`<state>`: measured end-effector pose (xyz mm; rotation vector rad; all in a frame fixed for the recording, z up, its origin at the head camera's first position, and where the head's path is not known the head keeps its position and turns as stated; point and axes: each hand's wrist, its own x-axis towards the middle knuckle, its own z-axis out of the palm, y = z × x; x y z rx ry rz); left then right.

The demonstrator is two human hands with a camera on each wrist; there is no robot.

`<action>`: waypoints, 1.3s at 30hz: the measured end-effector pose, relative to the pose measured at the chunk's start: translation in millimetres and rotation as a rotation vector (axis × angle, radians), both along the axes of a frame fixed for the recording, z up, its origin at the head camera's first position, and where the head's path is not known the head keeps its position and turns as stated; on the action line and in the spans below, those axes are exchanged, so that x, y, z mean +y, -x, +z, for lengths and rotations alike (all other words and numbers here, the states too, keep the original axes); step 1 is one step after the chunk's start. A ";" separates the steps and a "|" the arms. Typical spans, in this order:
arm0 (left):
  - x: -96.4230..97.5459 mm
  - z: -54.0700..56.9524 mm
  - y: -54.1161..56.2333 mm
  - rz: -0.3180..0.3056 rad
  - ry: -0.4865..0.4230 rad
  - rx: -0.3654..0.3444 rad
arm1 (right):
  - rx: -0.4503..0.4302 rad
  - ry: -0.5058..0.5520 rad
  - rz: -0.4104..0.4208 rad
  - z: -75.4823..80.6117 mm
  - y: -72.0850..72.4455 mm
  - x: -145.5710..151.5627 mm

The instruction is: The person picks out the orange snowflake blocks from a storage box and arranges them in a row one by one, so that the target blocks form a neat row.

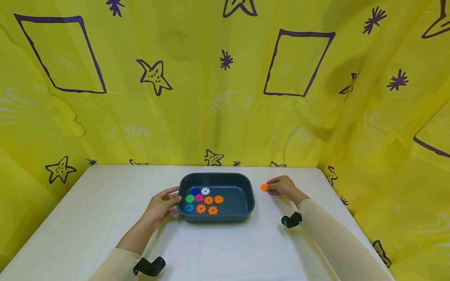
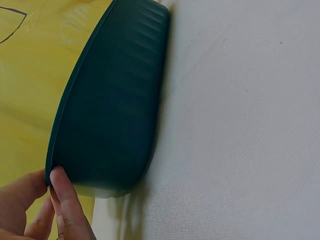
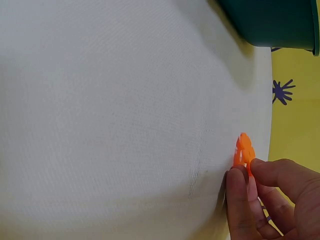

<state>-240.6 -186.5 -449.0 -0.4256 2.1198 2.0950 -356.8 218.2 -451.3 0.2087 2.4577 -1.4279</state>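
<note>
A dark teal rectangular tray (image 1: 239,199) rests on the table, with several notched plastic discs lying in its left half. Among them are orange discs (image 1: 200,208), a green disc (image 1: 190,199), a pink disc (image 1: 199,198), a white disc (image 1: 205,191) and blue discs (image 1: 189,207). My left hand (image 1: 159,205) pinches the tray's left rim between thumb and fingers, also seen in the left wrist view. Right of the tray, my right hand (image 1: 284,186) pinches an orange notched disc (image 3: 244,150) between thumb and fingertips, close to the tabletop.
The table (image 1: 225,249) has a white cloth. Behind it and along the sides hangs a yellow curtain (image 1: 197,117) printed with stars and fish. A black wrist camera (image 1: 149,267) sits on the left wrist, another black camera (image 1: 291,220) on the right.
</note>
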 end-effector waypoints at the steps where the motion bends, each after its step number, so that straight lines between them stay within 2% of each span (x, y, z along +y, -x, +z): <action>1: 0.0 0.0 -0.1 0.003 0.002 -0.003 | 0.003 -0.015 0.006 0.1 0.3 0.3; 7: -0.1 -0.6 -0.7 -0.001 0.006 -0.002 | 0.004 -0.061 0.030 3.8 0.2 1.7; 11: -0.1 -0.4 -0.9 -0.005 0.006 0.001 | 0.006 -0.047 0.047 6.9 -0.7 2.7; 16: 0.0 0.2 -1.5 -0.005 0.011 -0.003 | 0.008 -0.054 0.009 4.4 -1.1 1.7; 28: 0.1 0.7 -1.1 -0.006 0.018 -0.006 | 0.022 -0.082 -0.002 10.1 2.3 -3.4; 39: -0.1 1.4 -1.2 -0.017 0.000 0.006 | 0.035 0.055 0.103 28.9 -3.0 -23.3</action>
